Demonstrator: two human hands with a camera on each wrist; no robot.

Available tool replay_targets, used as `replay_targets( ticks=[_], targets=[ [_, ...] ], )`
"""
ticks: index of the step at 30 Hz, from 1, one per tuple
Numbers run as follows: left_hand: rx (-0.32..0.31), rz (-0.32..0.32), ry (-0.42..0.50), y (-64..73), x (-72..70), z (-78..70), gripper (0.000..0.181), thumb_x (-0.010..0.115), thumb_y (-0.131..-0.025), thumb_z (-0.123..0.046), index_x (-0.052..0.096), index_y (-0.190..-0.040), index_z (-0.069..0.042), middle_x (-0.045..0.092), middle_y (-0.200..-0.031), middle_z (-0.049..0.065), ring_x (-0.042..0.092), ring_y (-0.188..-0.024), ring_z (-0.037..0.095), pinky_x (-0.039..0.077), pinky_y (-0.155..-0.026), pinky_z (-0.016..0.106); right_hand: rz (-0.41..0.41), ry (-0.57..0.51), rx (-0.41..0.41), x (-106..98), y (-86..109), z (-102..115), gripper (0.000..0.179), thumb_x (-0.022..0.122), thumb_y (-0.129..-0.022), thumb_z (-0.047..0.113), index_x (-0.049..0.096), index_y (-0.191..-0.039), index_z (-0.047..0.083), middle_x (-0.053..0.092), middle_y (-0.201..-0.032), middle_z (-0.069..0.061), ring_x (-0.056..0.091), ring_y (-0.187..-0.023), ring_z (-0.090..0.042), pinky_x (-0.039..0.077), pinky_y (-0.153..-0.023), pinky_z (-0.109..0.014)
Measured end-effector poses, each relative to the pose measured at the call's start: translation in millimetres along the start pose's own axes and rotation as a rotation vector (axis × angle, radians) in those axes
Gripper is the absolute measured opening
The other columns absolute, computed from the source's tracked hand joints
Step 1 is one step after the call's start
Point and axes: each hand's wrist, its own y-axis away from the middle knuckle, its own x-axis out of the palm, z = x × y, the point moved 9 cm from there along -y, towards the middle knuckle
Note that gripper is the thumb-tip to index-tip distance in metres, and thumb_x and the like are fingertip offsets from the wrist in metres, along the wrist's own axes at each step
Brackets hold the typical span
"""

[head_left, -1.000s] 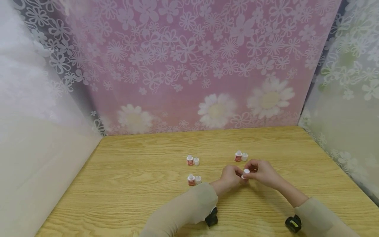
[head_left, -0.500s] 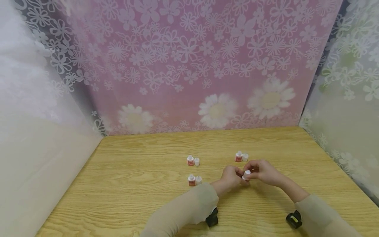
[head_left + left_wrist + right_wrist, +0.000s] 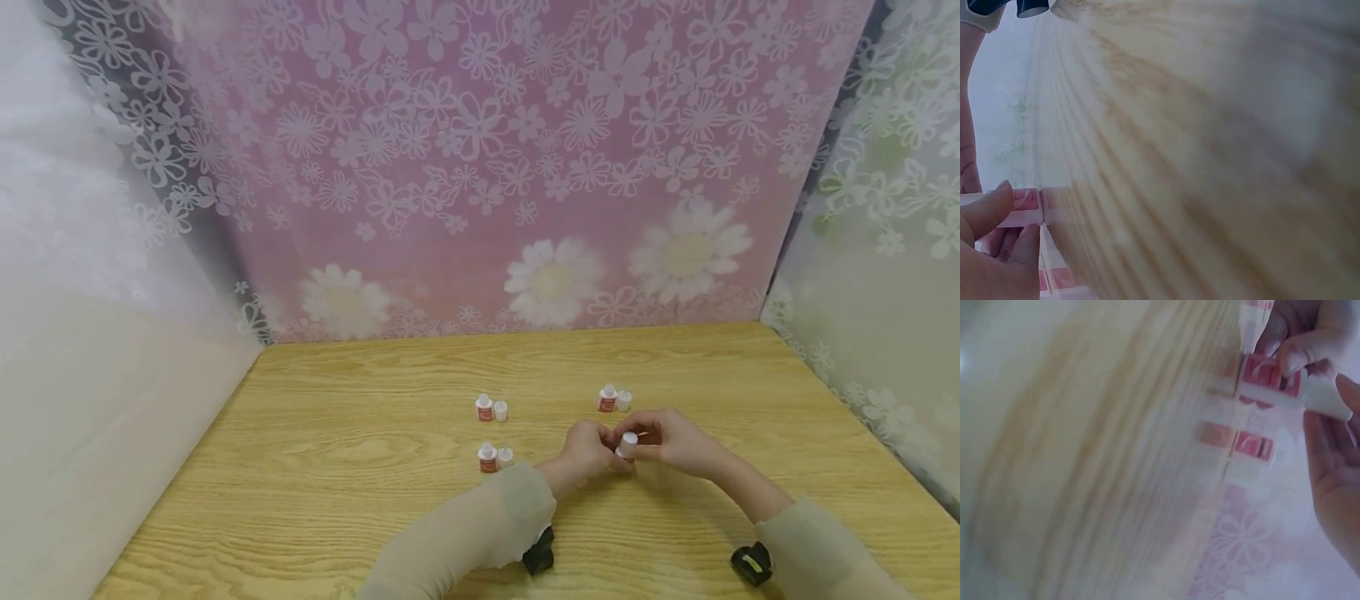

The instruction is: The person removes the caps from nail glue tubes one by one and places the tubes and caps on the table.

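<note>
My left hand (image 3: 587,450) pinches a small white bottle (image 3: 1260,376) with a red label. In the left wrist view, its thumb presses on that label. From the other side my right hand (image 3: 681,443) holds a white cap (image 3: 627,444) between thumb and fingers, at the top end of the bottle. Whether the cap is fully seated on the neck cannot be told. In the head view the hands cover most of the bottle's body.
Behind the hands, a red-labelled bottle (image 3: 607,400) stands uncapped beside its cap (image 3: 624,401). To the left are two more such bottles, a far one (image 3: 484,408) and a near one (image 3: 487,458), each with a cap alongside. A floral curtain (image 3: 480,167) backs the wooden table (image 3: 337,433).
The right hand's fingers have shifted slightly about the cap, which looks more upright. The left hand keeps the bottle in place, and the head view has drifted a little.
</note>
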Motion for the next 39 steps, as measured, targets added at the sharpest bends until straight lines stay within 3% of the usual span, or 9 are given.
replay_targets(
  ticks=[4, 9, 17, 23, 29, 39],
  targets=[
    [-0.014, 0.000, 0.003, -0.7, 0.9, 2.2, 0.012, 0.078, -0.063, -0.003, 0.066, -0.064, -0.006, 0.056, -0.060, -0.005, 0.045, -0.057, 0.005, 0.039, -0.049, 0.020, -0.088, 0.088, 0.046, -2.8, 0.5, 2.9, 0.019, 0.067, -0.079, 0.015, 0.059, -0.091, 0.003, 0.058, -0.089, -0.007, 0.055, -0.087, -0.020, 0.047, -0.072, -0.029],
    [0.010, -0.003, -0.006, -1.7, 0.9, 1.9, 0.009, 0.073, -0.068, 0.001, 0.068, -0.065, -0.006, 0.056, -0.060, -0.007, 0.043, -0.054, 0.004, 0.035, -0.046, 0.018, -0.180, 0.173, 0.150, -8.5, 2.3, 1.7, 0.025, 0.073, -0.073, 0.019, 0.054, -0.081, 0.006, 0.052, -0.079, -0.002, 0.054, -0.076, -0.016, 0.047, -0.065, -0.025],
    [-0.017, 0.005, 0.029, -1.6, 1.1, 4.1, 0.012, 0.079, -0.063, -0.005, 0.067, -0.063, -0.005, 0.056, -0.059, -0.005, 0.044, -0.054, 0.005, 0.037, -0.047, 0.019, -0.215, 0.220, 0.142, -10.4, 3.1, 2.1, 0.023, 0.074, -0.072, 0.019, 0.054, -0.075, 0.008, 0.053, -0.073, 0.002, 0.054, -0.071, -0.010, 0.047, -0.063, -0.025],
    [-0.009, 0.011, 0.019, -1.3, 0.2, 2.3, 0.014, 0.080, -0.062, -0.006, 0.066, -0.063, -0.006, 0.055, -0.059, -0.005, 0.045, -0.053, 0.005, 0.038, -0.046, 0.019, -0.206, 0.199, 0.120, -10.2, 2.3, 1.4, 0.016, 0.072, -0.074, 0.015, 0.058, -0.078, 0.008, 0.055, -0.075, 0.001, 0.054, -0.073, -0.010, 0.048, -0.063, -0.024],
    [-0.021, 0.028, 0.028, -0.2, 0.6, 1.9, 0.014, 0.079, -0.062, -0.005, 0.066, -0.065, -0.007, 0.055, -0.062, -0.006, 0.046, -0.055, 0.005, 0.039, -0.049, 0.020, -0.137, 0.105, 0.085, -7.6, 1.5, 0.4, 0.014, 0.067, -0.078, 0.012, 0.062, -0.087, 0.002, 0.060, -0.085, -0.006, 0.058, -0.079, -0.012, 0.048, -0.065, -0.025],
    [-0.012, 0.027, 0.002, -0.6, 1.1, 0.9, 0.017, 0.081, -0.059, -0.002, 0.064, -0.063, -0.005, 0.056, -0.059, -0.006, 0.044, -0.054, 0.004, 0.039, -0.049, 0.019, -0.066, 0.049, -0.021, -2.8, 0.9, 6.6, 0.018, 0.059, -0.078, -0.009, 0.064, -0.093, 0.000, 0.063, -0.089, -0.011, 0.058, -0.081, -0.009, 0.048, -0.064, -0.025]
  ],
)
